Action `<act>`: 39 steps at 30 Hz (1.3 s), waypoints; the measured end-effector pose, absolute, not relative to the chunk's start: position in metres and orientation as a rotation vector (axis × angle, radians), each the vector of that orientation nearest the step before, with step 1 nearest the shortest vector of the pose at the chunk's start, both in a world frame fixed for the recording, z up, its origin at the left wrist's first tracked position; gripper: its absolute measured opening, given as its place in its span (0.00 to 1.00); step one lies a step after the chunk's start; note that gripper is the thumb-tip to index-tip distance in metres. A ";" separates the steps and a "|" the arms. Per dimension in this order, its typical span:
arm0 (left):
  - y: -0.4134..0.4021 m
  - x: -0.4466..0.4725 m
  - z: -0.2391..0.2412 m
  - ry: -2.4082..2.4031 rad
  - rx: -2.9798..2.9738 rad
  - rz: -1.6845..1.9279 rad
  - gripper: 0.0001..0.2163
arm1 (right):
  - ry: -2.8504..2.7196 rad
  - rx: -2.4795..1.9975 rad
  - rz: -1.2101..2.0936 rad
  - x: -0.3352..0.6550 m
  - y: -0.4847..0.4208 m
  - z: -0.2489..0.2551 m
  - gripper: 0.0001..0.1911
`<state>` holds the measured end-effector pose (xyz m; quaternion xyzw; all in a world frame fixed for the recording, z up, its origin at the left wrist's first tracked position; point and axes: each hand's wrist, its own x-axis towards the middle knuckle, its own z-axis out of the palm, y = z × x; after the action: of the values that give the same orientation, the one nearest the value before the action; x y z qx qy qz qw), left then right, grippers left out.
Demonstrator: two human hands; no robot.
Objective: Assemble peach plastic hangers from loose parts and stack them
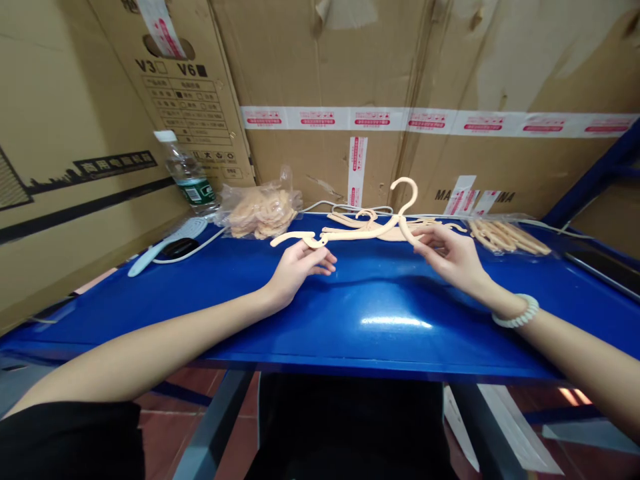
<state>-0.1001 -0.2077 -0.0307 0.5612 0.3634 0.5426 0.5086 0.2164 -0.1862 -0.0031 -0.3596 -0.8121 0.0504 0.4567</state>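
A cream plastic folding clothes hanger (359, 233) is held up above the blue table, its hook rising at the right. My left hand (299, 267) pinches it by the jointed part near its left arm, with the other fingers loosely curled. Around the hanger's right arm, just below the hook, my right hand (449, 253) closes with thumb and fingers. Behind it, more cream hanger parts (370, 217) lie in a loose pile on the table, partly hidden by the held hanger.
A clear bag of cream parts (263, 213) lies back left, near a water bottle (190, 177) and a light blue hairbrush (167, 245). Another bag of long parts (507, 235) sits at right, beside a dark phone-like slab (607, 270). Cardboard (320, 160) walls the back of the blue table (320, 320).
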 end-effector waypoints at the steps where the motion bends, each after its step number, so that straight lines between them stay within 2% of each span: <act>1: -0.213 -0.100 -0.030 0.871 1.533 1.238 0.10 | -2.000 -0.891 0.158 0.219 -0.184 -0.003 0.10; 4: -0.230 -0.097 -0.030 0.651 2.290 1.087 0.05 | -2.011 -0.920 0.222 0.222 -0.181 -0.004 0.10; 6: -0.237 -0.096 -0.030 0.348 2.741 1.039 0.06 | -2.072 -0.952 0.222 0.221 -0.182 -0.004 0.10; 10: -0.237 -0.097 -0.029 0.084 3.115 1.011 0.11 | -2.261 -1.013 0.255 0.216 -0.186 -0.007 0.09; 14: -0.228 -0.102 -0.030 0.299 3.121 0.940 0.12 | -2.373 -1.067 0.365 0.213 -0.188 -0.009 0.08; 19: -0.221 -0.106 -0.034 0.529 3.012 0.762 0.12 | -2.512 -1.076 0.208 0.214 -0.188 -0.006 0.09; 39: -0.211 -0.108 -0.034 0.587 2.817 0.651 0.11 | -2.474 -1.237 -0.040 0.222 -0.168 -0.021 0.05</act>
<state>-0.1083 -0.2110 -0.0343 0.9505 0.1979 0.2196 0.0955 0.2218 -0.1678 -0.0207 -0.4393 -0.8786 -0.0142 0.1867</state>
